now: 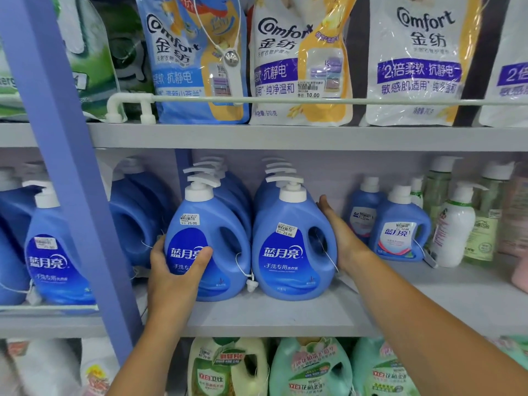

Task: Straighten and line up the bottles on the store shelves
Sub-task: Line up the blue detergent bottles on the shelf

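Observation:
Two large blue detergent bottles with white pump tops stand side by side at the front of the middle shelf (285,315), each heading a row of the same bottles. My left hand (174,270) grips the lower left side of the left bottle (217,241), thumb across its dark blue label. My right hand (340,232) lies flat with straight fingers against the right side of the right bottle (288,250), next to its handle hole. Both bottles stand upright, labels facing me, almost touching.
A blue upright post (71,167) rises left of my left hand, with more blue bottles (54,252) beyond it. Smaller blue bottles (400,227) and white and green pump bottles (454,224) stand to the right. Comfort refill pouches (300,61) fill the shelf above; green jugs (311,370) sit below.

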Demonstrator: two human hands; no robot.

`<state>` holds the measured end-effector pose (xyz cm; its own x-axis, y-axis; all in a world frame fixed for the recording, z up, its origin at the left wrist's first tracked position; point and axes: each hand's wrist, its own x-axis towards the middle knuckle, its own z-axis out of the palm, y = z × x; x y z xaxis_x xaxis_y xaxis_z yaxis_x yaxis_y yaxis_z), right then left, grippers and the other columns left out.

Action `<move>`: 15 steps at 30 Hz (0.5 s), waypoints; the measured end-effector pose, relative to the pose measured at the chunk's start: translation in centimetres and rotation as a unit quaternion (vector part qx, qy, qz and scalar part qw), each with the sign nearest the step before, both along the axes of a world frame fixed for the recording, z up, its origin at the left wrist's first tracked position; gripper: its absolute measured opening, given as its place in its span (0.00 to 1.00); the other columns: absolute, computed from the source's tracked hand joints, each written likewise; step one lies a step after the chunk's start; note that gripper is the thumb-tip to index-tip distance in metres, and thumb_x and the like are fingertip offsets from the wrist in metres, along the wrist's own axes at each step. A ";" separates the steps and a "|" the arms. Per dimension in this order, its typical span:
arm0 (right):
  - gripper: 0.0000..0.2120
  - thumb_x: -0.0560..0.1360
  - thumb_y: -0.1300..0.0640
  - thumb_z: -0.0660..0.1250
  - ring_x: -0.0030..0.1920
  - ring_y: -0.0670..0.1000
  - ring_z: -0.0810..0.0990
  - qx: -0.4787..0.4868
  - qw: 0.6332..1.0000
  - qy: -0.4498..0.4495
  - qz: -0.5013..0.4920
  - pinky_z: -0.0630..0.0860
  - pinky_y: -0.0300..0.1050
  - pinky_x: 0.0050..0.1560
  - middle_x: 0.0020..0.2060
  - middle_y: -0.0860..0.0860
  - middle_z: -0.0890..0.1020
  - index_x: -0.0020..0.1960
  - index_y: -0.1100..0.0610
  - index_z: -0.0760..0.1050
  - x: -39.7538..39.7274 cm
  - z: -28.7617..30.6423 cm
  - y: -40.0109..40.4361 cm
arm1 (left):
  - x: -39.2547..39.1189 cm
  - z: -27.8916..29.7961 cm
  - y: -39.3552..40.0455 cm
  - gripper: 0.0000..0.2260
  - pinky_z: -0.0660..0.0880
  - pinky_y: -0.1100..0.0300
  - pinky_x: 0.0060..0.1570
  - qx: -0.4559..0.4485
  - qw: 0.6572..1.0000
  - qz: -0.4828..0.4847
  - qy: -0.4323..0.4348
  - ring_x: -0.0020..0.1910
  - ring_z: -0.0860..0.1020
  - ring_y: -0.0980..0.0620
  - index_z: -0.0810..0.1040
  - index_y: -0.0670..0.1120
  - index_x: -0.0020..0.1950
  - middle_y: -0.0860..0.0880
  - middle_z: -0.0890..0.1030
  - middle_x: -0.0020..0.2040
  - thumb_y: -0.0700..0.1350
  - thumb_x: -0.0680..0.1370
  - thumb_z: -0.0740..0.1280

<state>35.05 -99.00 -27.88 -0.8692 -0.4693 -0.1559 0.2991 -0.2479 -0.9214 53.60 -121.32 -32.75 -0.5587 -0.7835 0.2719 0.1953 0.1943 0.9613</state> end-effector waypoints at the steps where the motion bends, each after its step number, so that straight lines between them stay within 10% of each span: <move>1: 0.30 0.75 0.28 0.63 0.45 0.57 0.87 0.003 1.000 0.004 0.010 0.81 0.52 0.48 0.48 0.58 0.87 0.45 0.54 0.88 0.1 0.0 0.0 | 0.0 0.0 0.0 0.35 0.71 0.67 0.42 0.001 1.000 0.000 0.000 0.56 0.77 0.56 0.64 0.56 0.76 0.55 0.77 0.63 0.55 0.73 0.77; 15: 0.22 0.80 0.36 0.63 0.37 0.49 0.83 -0.036 0.993 0.045 -0.099 0.76 0.45 0.38 0.39 0.50 0.82 0.55 0.54 0.81 1.4 0.9 0.7 | -0.1 -0.2 -0.2 0.34 0.73 0.65 0.43 0.008 1.000 -0.005 0.010 0.54 0.78 0.60 0.65 0.57 0.76 0.55 0.78 0.63 0.53 0.74 0.77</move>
<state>36.42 -98.34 -26.99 -0.9542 -0.2954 -0.0465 0.1561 -0.3595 -0.9200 53.49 -121.56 -32.93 -0.5612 -0.7825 0.2696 0.2154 0.1765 0.9604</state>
